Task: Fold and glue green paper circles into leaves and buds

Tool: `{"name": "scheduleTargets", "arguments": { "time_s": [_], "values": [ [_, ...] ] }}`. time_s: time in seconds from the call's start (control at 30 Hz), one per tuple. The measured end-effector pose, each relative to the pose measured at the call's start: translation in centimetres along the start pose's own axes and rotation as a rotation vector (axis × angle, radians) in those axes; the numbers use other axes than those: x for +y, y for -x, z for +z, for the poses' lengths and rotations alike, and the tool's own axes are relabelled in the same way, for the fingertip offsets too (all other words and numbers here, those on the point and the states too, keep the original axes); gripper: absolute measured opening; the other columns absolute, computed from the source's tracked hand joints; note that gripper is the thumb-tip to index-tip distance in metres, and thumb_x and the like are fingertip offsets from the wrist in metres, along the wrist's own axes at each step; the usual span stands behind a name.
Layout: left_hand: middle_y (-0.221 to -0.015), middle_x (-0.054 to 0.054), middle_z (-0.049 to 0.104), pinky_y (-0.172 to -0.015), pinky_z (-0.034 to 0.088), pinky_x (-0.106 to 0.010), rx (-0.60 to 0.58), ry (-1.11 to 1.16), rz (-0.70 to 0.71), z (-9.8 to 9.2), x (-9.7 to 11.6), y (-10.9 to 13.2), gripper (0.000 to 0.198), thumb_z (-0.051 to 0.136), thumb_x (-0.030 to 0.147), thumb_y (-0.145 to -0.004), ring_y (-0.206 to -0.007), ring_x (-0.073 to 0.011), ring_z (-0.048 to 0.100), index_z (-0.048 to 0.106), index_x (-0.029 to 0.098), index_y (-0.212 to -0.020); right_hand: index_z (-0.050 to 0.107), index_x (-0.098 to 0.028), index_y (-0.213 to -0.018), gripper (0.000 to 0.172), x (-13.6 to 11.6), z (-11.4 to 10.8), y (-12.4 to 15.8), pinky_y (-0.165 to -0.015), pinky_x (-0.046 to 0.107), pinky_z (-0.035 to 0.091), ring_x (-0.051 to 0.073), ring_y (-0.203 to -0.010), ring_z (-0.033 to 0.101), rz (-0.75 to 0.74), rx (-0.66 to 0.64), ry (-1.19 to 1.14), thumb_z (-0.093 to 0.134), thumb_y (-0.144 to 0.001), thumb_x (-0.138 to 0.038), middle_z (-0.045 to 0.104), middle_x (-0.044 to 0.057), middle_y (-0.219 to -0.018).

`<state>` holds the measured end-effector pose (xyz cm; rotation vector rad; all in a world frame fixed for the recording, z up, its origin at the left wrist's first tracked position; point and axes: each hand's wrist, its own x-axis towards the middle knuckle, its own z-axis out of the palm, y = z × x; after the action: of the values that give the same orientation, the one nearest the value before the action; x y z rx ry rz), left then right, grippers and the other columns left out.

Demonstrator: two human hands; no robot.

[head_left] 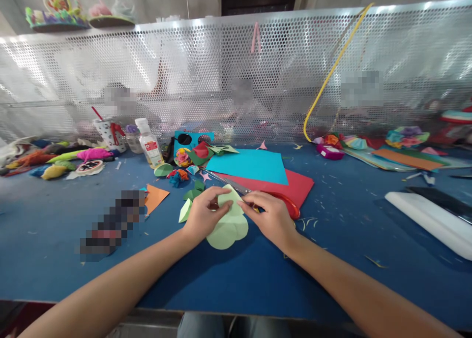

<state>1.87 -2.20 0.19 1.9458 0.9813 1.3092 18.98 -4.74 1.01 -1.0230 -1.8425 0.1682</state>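
Between my hands is a pale green paper piece [229, 196], raised a little above the table. My left hand [206, 211] pinches its left side between thumb and fingers. My right hand [268, 215] has its fingertips closed on the right edge. Below it, pale green rounded paper pieces [225, 232] overlap one another; whether they are joined to the held piece I cannot tell. Scissors [236, 184] with red handles lie just beyond, partly hidden by my right hand. Dark and light green cut leaves [191, 195] sit left of my left hand.
Blue [254, 165] and red paper sheets [300, 185] lie behind my hands. A glue bottle [150, 146] and a patterned cup [109, 134] stand back left. Orange paper [155, 199] is at left, a white box-like object [424, 220] at right. A perforated metal panel [206, 82] bounds the table's back.
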Motion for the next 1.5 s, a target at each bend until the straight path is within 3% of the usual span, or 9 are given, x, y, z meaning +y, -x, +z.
{"name": "scheduleTargets", "arguments": {
  "time_s": [0.23,0.47,0.63,0.83,1.23,1.5],
  "values": [
    [-0.081,-0.003,0.055,-0.048,0.044,-0.017,-0.005,-0.039,0.041,0.05,0.28,0.05,0.021,0.058,0.024,-0.075,-0.056,-0.0067,0.045,0.06,0.019,-0.096,0.06,-0.02,-0.074,0.013,-0.01,-0.08,0.09,-0.068,0.029,0.046,0.017,-0.071,0.058,-0.043,0.003,-0.01,0.051,-0.082,-0.023,0.064,0.005,-0.075],
    [-0.082,-0.001,0.055,-0.05,0.046,-0.015,0.013,-0.053,0.098,0.16,0.51,0.32,0.019,0.059,0.021,-0.074,-0.058,-0.0063,0.047,0.059,0.021,-0.094,0.057,-0.018,-0.07,0.016,-0.15,-0.05,-0.08,-0.054,0.024,0.042,0.014,-0.058,0.052,0.108,-0.032,0.022,0.051,-0.08,-0.028,0.058,0.002,-0.064],
    [-0.083,-0.001,0.054,-0.049,0.046,-0.015,0.016,-0.031,0.089,0.23,0.59,0.43,0.019,0.058,0.021,-0.075,-0.058,-0.0062,0.048,0.058,0.021,-0.094,0.058,-0.017,-0.075,0.015,0.13,0.02,-0.17,-0.055,0.023,0.041,0.013,-0.057,0.051,0.156,0.01,-0.017,0.052,-0.08,-0.03,0.058,0.002,-0.066],
    [-0.082,-0.002,0.055,-0.048,0.045,-0.015,0.007,-0.049,0.087,0.22,0.64,0.45,0.018,0.058,0.022,-0.075,-0.058,-0.0065,0.047,0.058,0.02,-0.093,0.048,-0.018,-0.059,0.028,0.15,0.03,-0.11,-0.048,0.023,0.034,0.011,-0.051,0.042,0.143,-0.104,0.044,0.047,-0.083,-0.033,0.046,-0.002,-0.054],
    [-0.084,-0.003,0.055,-0.05,0.046,-0.018,0.008,-0.028,0.036,0.28,0.69,0.4,0.019,0.057,0.024,-0.075,-0.063,-0.0095,0.054,0.058,0.02,-0.094,0.055,-0.019,-0.069,0.02,-0.11,0.03,0.01,-0.063,0.027,0.042,0.016,-0.067,0.053,0.03,-0.075,-0.052,0.046,-0.085,-0.028,0.058,0.004,-0.071],
    [-0.083,-0.002,0.055,-0.048,0.045,-0.015,0.013,-0.051,0.094,0.44,0.76,0.54,0.019,0.058,0.023,-0.074,-0.058,-0.007,0.047,0.058,0.02,-0.093,0.043,-0.019,-0.058,0.029,-0.06,0.15,0.03,-0.05,0.023,0.033,0.012,-0.053,0.038,0.107,-0.053,0.013,0.047,-0.084,-0.03,0.039,-0.002,-0.055]
  ]
}}
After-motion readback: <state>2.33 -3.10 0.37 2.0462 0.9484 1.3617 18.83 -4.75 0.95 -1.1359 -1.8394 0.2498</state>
